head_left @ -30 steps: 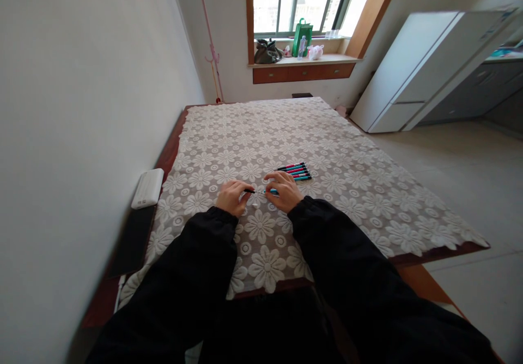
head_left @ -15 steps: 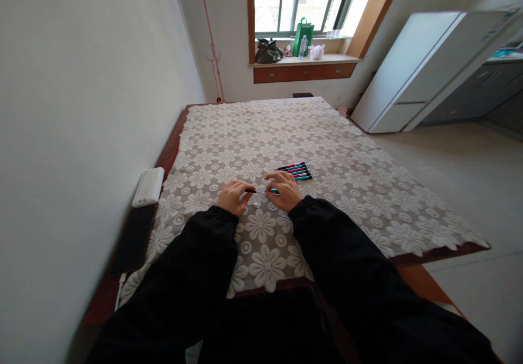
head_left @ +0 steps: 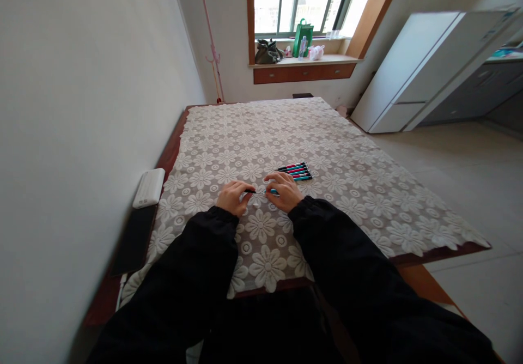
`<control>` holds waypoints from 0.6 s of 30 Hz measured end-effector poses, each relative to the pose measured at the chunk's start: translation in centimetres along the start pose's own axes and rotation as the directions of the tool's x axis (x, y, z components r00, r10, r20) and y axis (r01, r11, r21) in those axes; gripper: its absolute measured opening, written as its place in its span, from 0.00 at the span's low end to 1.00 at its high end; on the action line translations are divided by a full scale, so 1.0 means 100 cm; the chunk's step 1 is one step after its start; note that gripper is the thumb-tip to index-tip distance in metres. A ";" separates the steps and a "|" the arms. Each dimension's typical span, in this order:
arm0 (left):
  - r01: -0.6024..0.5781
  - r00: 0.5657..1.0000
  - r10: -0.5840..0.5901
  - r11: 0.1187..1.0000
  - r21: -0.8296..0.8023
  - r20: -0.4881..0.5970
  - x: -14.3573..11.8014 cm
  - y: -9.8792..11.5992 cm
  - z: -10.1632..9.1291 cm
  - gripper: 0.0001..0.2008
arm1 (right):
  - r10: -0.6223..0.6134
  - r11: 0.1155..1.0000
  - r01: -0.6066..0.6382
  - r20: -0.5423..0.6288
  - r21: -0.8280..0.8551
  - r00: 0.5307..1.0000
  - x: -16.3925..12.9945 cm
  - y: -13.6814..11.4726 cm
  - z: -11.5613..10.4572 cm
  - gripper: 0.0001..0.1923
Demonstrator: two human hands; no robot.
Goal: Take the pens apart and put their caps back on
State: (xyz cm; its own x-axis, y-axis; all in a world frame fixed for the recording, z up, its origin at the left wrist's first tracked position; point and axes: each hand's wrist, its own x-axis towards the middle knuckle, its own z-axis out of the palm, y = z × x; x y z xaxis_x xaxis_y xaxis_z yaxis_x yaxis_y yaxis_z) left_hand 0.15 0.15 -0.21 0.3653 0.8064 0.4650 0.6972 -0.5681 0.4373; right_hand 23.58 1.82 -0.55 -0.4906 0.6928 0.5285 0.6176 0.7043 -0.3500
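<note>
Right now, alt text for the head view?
The left hand pinches a slim black piece and the right hand a teal piece, above a floral tablecloth. Red, teal and black pens lie in a row just beyond the right hand; white box at left.

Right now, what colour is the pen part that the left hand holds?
The pen part is black, as the head view shows.

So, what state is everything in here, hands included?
Left hand, pinching a black pen piece
Right hand, pinching a teal pen piece
Pens, lying side by side
Tablecloth, spread over the table
White block, lying flat
Black slab, lying flat
Green bag, upright
Bottle, upright
Drawers, shut
Fridge, shut
Window, open or shut unclear
</note>
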 end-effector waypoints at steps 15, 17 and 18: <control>0.016 1.000 -0.016 1.000 0.003 0.006 0.000 0.001 0.001 0.07 | 0.008 1.000 -0.008 0.008 0.001 1.000 0.000 0.001 0.001 0.02; 0.001 1.000 -0.001 1.000 0.000 0.005 -0.001 0.001 0.000 0.07 | 0.013 1.000 -0.013 0.008 -0.002 1.000 0.000 0.001 0.001 0.03; -0.002 1.000 0.002 1.000 0.003 0.007 -0.001 0.001 0.000 0.08 | 0.015 1.000 -0.015 0.011 -0.004 1.000 0.000 0.001 0.001 0.03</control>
State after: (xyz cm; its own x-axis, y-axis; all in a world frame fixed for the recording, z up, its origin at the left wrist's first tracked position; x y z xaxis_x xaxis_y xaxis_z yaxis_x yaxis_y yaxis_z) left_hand 0.21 0.04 -0.22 0.3710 0.8062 0.4609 0.6984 -0.5693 0.4337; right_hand 23.58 1.86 -0.68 -0.4876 0.7052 0.5146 0.6273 0.6930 -0.3553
